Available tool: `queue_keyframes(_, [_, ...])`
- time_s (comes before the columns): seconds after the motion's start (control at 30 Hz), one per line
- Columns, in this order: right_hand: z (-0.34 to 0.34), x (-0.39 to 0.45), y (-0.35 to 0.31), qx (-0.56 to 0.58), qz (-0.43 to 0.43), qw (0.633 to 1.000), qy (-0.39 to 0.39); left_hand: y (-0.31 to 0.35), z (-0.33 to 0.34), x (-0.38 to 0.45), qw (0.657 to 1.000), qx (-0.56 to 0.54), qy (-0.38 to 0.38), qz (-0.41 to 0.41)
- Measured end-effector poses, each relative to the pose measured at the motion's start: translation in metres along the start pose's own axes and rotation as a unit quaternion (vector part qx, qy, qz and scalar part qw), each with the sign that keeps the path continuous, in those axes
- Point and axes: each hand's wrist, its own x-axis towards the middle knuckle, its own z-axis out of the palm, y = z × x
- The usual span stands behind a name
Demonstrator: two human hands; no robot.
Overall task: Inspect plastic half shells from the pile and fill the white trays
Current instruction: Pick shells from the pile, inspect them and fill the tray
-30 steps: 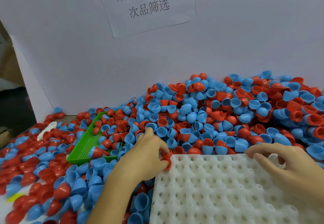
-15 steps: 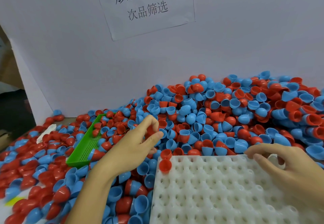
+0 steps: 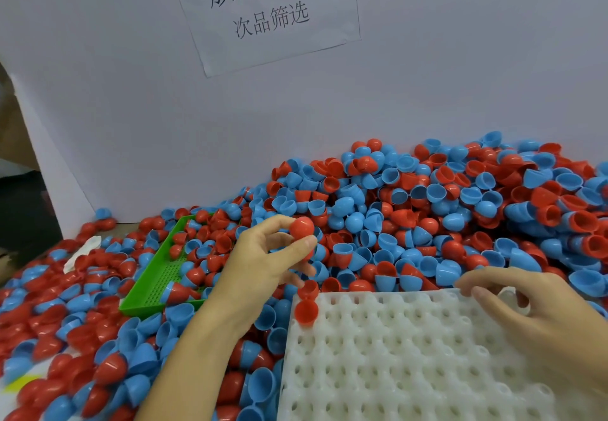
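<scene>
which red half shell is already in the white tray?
The red half shell at the white tray's far-left corner, the only one seated in it. The left hand pinches another; the rest lie loose.

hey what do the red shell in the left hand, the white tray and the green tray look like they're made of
Red shell, pinched by the left hand: thin moulded plastic, smooth, slightly glossy, with a soft highlight. White tray: probably matte, slightly translucent soft plastic or silicone, with rounded moulded sockets. Green tray: rigid-looking plastic, with a perforated floor and crisp rim.
</scene>
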Motion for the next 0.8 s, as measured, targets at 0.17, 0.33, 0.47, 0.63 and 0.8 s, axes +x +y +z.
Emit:
queue_keyframes(0.17, [0.000, -0.001, -0.003, 0.001, -0.005, 1.000, 0.003, 0.006, 0.002, -0.004, 1.000, -0.017, -0.011, -0.017])
queue_keyframes(0.33, [0.000, 0.000, -0.002, 0.004, -0.005, 1.000, -0.001, 0.007, 0.003, -0.006, 0.968, 0.252, -0.010, -0.004])
queue_keyframes(0.47, [-0.001, 0.000, -0.002, 0.010, 0.000, 1.000, -0.003, 0.005, 0.018, -0.007, 0.939, 0.343, -0.032, 0.015])
queue_keyframes(0.63, [-0.001, 0.000, -0.002, 0.008, 0.001, 1.000, -0.006, -0.005, 0.036, -0.009, 0.913, 0.399, -0.080, 0.005])
queue_keyframes(0.8, [-0.001, 0.000, -0.006, 0.009, 0.000, 1.000, -0.010, -0.010, 0.048, -0.011, 0.890, 0.445, -0.094, 0.001])
